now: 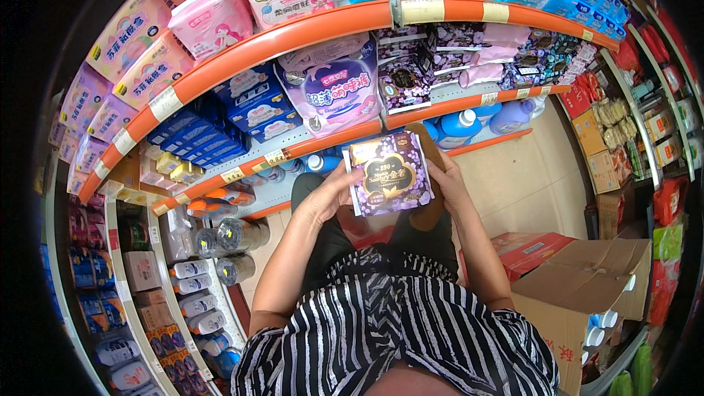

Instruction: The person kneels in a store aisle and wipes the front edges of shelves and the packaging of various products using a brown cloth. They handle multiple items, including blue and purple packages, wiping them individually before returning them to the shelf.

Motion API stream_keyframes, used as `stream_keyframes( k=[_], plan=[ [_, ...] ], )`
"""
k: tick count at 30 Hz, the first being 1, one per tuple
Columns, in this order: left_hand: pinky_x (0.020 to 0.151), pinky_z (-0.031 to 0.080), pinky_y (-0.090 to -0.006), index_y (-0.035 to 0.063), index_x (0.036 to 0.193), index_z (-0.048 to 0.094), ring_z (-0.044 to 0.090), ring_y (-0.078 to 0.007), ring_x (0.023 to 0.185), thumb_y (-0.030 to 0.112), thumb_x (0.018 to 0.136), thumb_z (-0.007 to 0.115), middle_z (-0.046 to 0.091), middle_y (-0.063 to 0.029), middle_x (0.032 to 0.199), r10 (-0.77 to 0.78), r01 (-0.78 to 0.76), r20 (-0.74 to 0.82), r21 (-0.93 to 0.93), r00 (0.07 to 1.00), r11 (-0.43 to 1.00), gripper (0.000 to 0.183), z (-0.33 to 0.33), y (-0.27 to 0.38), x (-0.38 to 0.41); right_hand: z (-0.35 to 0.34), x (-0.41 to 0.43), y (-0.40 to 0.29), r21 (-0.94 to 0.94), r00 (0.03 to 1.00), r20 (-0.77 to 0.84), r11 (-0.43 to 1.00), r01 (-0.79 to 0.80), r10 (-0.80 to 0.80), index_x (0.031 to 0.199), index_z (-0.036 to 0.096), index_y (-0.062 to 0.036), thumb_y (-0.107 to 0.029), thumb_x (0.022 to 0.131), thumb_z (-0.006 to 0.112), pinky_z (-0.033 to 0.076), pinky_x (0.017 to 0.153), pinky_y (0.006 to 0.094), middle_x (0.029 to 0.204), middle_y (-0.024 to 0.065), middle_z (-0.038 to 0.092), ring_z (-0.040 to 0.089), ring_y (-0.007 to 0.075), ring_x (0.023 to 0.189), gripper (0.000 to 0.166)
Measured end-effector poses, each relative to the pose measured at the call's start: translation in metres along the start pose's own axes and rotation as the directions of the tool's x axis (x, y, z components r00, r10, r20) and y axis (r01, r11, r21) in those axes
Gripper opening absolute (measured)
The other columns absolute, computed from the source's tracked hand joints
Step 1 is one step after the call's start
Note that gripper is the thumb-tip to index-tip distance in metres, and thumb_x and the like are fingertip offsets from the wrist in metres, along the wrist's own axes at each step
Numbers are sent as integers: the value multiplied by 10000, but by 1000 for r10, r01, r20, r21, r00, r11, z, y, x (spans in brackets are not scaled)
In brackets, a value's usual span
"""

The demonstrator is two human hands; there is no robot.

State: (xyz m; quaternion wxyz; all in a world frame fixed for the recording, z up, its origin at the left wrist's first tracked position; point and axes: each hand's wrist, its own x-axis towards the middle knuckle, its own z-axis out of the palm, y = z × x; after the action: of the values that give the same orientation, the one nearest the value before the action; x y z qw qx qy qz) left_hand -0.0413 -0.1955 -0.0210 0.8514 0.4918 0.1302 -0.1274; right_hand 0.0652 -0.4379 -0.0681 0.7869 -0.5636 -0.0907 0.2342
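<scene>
A dark purple floral pack of sanitary napkins (pixel 388 175) is held in front of my lap, its printed front facing up. My left hand (pixel 334 193) grips its left edge, with the thumb on the front. On the pack's right side, my right hand (pixel 446 180) holds it, and a brown cloth (pixel 429 214) lies beside and partly behind it. Just beyond, similar dark floral packs (pixel 404 85) stand stacked on the middle shelf, to the right of a large purple and white pack (pixel 335 85).
Orange-edged shelves (pixel 330 22) curve around me, with pink and blue packs above and bottles (pixel 459 127) below. An opened cardboard box (pixel 577 275) with white-capped bottles stands at my right. Clear plastic containers (pixel 236 234) and white bottles are at my left.
</scene>
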Motion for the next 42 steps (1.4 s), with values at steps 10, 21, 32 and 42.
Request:
stream_keyframes(
  k=[10, 21, 32, 42],
  plan=[
    [904, 553, -411, 71, 1314, 510, 634, -236, 1113, 449, 877, 650, 620, -121, 1230, -47, 28, -158, -122, 986, 992, 594, 7, -5, 7, 0, 4, 8, -58, 999, -31, 998, 35, -37, 1320, 541, 30, -91, 923, 648, 481, 903, 280, 1211, 81, 640, 609, 139, 1052, 429],
    [978, 483, -502, 53, 1322, 512, 622, -277, 1124, 329, 856, 633, 625, -114, 1252, -53, -19, -141, -467, 989, 884, 555, -10, -19, 22, 20, -10, -5, -269, 896, -259, 918, 293, -362, 1320, 522, 27, -173, 971, 605, 468, 909, 301, 1196, 95, 615, 581, 185, 1066, 411],
    [934, 521, -457, 62, 1295, 536, 653, -252, 1076, 375, 903, 657, 644, -111, 1226, -150, 113, -121, -274, 981, 955, 516, 2, -15, 16, 10, 4, 2, -385, 895, -157, 861, 334, -417, 1296, 541, 46, -155, 966, 607, 447, 947, 318, 1208, 118, 599, 571, 199, 1097, 392],
    [1003, 397, -619, 105, 1336, 531, 580, -365, 1170, 571, 811, 649, 617, -153, 1273, -328, 230, -104, -521, 939, 822, 712, 2, -25, 22, 15, 6, -27, -327, 899, -285, 916, 234, -332, 1274, 567, 42, -184, 991, 560, 448, 917, 292, 1173, 91, 620, 564, 151, 1052, 362]
  ],
)
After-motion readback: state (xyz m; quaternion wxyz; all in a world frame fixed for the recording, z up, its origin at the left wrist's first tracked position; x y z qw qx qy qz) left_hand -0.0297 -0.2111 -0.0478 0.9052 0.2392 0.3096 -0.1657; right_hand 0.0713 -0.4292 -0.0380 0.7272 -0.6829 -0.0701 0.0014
